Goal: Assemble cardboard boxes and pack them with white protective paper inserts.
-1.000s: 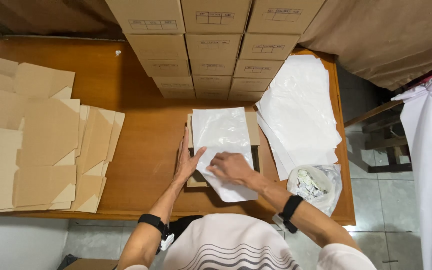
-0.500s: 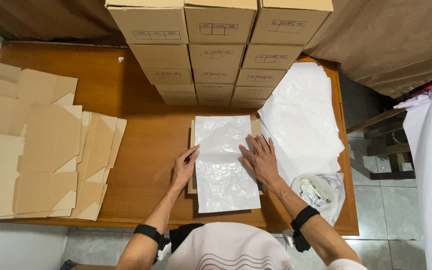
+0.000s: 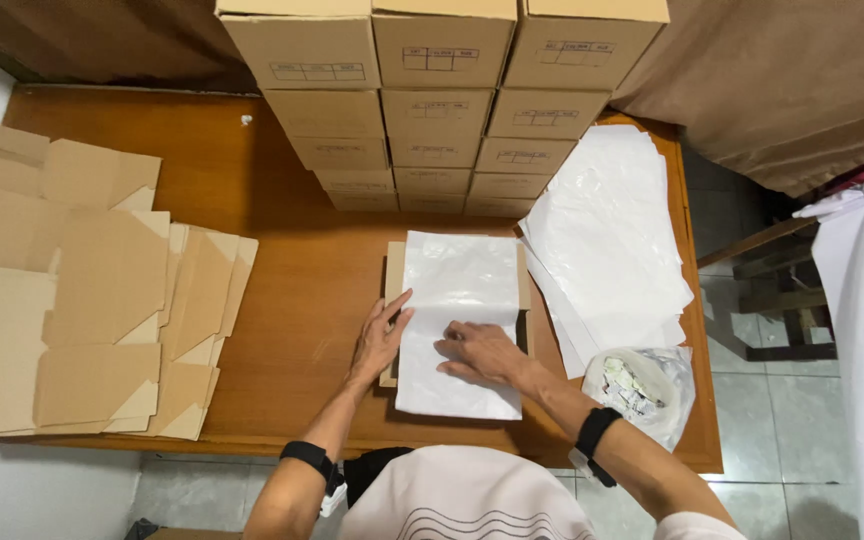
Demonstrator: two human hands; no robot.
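A white paper sheet (image 3: 462, 290) lies over a flat cardboard piece (image 3: 393, 268) near the front of the wooden table (image 3: 302, 290). My left hand (image 3: 380, 342) rests flat at the sheet's left edge, fingers spread, touching both the sheet and the cardboard. My right hand (image 3: 479, 353) presses palm-down on the lower middle of the sheet, fingers pointing left. Neither hand grips anything. Both wrists wear black bands.
Stacked closed cardboard boxes (image 3: 437, 95) fill the table's back. Flattened cardboard blanks (image 3: 82, 300) lie in piles at the left. A stack of white sheets (image 3: 607, 240) sits at the right, with a clear plastic bag of scraps (image 3: 642, 390) at the front right corner.
My right hand slid from the sheet's right edge to its lower middle. The left hand stayed at the left edge. The camera view shifted slightly.
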